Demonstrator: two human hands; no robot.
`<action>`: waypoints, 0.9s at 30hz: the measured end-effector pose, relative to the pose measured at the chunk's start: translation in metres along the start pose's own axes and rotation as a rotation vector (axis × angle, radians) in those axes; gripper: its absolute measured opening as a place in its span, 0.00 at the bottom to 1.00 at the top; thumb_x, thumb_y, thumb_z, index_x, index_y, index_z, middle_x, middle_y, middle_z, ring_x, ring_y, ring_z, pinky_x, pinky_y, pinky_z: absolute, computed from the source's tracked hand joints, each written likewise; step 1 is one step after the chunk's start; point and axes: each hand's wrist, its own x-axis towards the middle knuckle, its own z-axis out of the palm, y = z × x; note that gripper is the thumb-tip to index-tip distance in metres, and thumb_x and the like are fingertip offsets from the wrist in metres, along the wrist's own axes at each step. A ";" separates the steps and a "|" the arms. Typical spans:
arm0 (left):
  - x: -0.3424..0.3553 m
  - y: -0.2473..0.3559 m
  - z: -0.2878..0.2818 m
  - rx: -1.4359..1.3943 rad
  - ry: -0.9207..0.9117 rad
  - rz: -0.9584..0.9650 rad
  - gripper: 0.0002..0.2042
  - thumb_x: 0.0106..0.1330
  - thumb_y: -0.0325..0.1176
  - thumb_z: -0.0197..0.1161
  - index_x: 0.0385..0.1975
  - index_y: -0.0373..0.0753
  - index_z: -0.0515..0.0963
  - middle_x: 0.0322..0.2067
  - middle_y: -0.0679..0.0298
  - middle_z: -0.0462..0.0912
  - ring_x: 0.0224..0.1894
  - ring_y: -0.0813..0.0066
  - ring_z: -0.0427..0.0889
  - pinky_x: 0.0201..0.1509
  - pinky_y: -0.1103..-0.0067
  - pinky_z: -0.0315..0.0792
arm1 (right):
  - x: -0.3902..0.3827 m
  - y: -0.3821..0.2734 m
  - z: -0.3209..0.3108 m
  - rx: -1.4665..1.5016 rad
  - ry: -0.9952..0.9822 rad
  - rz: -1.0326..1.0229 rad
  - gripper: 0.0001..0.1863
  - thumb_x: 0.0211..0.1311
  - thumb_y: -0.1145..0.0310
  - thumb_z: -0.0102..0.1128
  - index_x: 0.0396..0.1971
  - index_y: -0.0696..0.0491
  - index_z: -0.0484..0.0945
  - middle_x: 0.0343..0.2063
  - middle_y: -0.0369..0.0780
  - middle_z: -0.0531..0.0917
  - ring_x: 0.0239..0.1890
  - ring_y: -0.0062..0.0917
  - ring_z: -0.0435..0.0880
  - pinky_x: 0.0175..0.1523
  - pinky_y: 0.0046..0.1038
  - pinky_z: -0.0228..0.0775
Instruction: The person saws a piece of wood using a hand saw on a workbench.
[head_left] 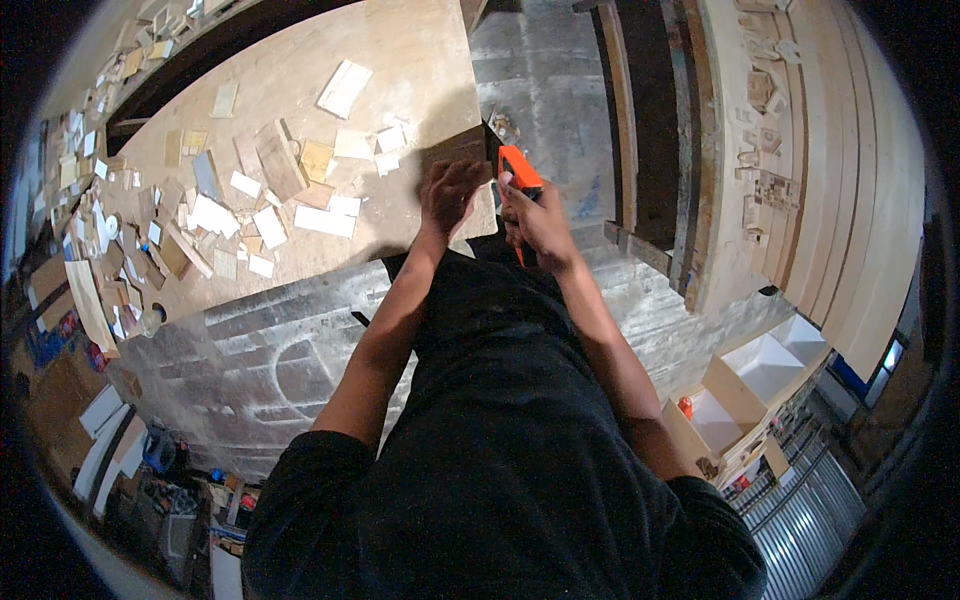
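My right hand (537, 215) is closed around an orange-and-black hand tool (520, 168), just off the corner of the plywood table (420, 60). The kind of tool is hard to make out, as my fingers cover part of it. A second bit of orange shows below my grip. At the same corner is my left hand (455, 195), palm down, its fingers loosely bent and apart. It lies against a dark brown patch (455, 147), which looks like a wood piece partly in shadow. Tool and left hand are close together, with a narrow gap between them.
Several wood offcuts (283, 160) and white pieces (325, 221) are strewn over the table's left side. To the right, long boards (850, 200) lie on another bench beside small wood scraps (765, 195). A compartmented wooden box (735, 385) stands low on the right, above grey floor.
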 end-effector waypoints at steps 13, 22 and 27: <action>0.001 -0.003 0.002 0.060 -0.016 0.028 0.15 0.58 0.30 0.65 0.47 0.47 0.83 0.42 0.64 0.81 0.45 0.58 0.77 0.50 0.65 0.72 | -0.088 -0.029 -0.001 0.091 0.054 0.157 0.13 0.72 0.58 0.60 0.33 0.50 0.73 0.16 0.29 0.68 0.13 0.13 0.62 0.18 0.20 0.52; 0.006 0.004 -0.001 0.020 -0.012 -0.083 0.16 0.58 0.32 0.66 0.48 0.53 0.84 0.41 0.66 0.82 0.41 0.61 0.80 0.47 0.66 0.74 | -0.072 -0.034 0.005 0.134 0.119 0.218 0.12 0.71 0.60 0.62 0.32 0.51 0.75 0.17 0.30 0.71 0.14 0.14 0.65 0.17 0.22 0.51; 0.035 0.022 -0.035 -0.027 -0.246 -0.192 0.19 0.57 0.31 0.63 0.50 0.44 0.82 0.48 0.61 0.83 0.52 0.59 0.79 0.58 0.64 0.71 | -0.072 -0.031 -0.008 0.210 0.094 0.176 0.12 0.70 0.61 0.64 0.30 0.51 0.75 0.18 0.29 0.72 0.16 0.13 0.66 0.21 0.21 0.53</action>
